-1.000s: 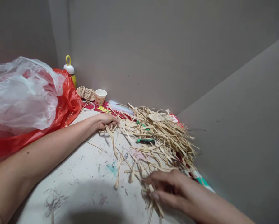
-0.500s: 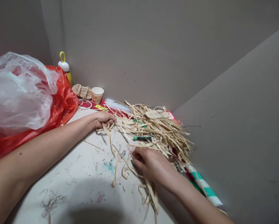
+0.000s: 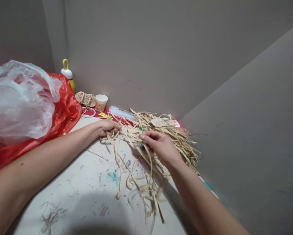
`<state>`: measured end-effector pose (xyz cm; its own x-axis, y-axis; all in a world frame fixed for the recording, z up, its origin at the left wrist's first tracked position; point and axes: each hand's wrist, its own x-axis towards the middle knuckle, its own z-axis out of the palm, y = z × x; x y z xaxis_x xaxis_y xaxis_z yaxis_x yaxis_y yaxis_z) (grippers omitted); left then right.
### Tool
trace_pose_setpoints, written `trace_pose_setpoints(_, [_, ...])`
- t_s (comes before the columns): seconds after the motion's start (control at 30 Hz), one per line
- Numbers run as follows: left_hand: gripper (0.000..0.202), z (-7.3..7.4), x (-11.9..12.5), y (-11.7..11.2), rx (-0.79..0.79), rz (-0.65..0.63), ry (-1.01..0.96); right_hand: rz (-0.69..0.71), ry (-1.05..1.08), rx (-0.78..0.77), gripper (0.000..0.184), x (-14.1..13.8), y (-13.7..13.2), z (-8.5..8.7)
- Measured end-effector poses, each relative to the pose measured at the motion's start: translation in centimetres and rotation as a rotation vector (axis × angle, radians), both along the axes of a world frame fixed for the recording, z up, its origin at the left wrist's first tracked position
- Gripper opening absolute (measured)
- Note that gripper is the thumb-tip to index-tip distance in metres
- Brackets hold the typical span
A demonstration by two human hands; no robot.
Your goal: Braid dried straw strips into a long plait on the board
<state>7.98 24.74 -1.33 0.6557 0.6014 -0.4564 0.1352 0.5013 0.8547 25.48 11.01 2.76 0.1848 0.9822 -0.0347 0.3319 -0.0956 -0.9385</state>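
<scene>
My left hand [image 3: 109, 127] is closed near the table's far edge, gripping pale dried straw strips [image 3: 114, 150] whose ends hang below the fingers. To its right, my right hand [image 3: 158, 143] pinches more straw between thumb and fingertips, with long strips dangling beneath it. Behind and beside the right hand spreads a big heap of straw [image 3: 185, 143]. A small woven straw piece [image 3: 161, 122] lies on the heap. Bits of a green-handled tool [image 3: 142, 129] show by the right fingertips, mostly covered.
On the left, a white plastic bag [image 3: 21, 101] bulges over a red bag [image 3: 69, 107]. A yellow-and-white bottle [image 3: 67, 73], a woven straw sole [image 3: 85, 99], a paper cup [image 3: 101, 102] and a white ring [image 3: 88, 112] stand or lie along the wall. Loose fibres [image 3: 52, 215] litter the white tabletop [image 3: 87, 182].
My right hand has risen and moved away from me to the straw near my left hand, lifting strips with it. The left hand keeps its grip in about the same place.
</scene>
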Motion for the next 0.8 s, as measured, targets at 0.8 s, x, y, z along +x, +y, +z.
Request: trace_pose_setpoints(0.8, [0.022,0.3,0.3,-0.8,0.079,0.088,0.008,0.057,0.167,-0.176,0.02,-2.6,7.1,-3.9])
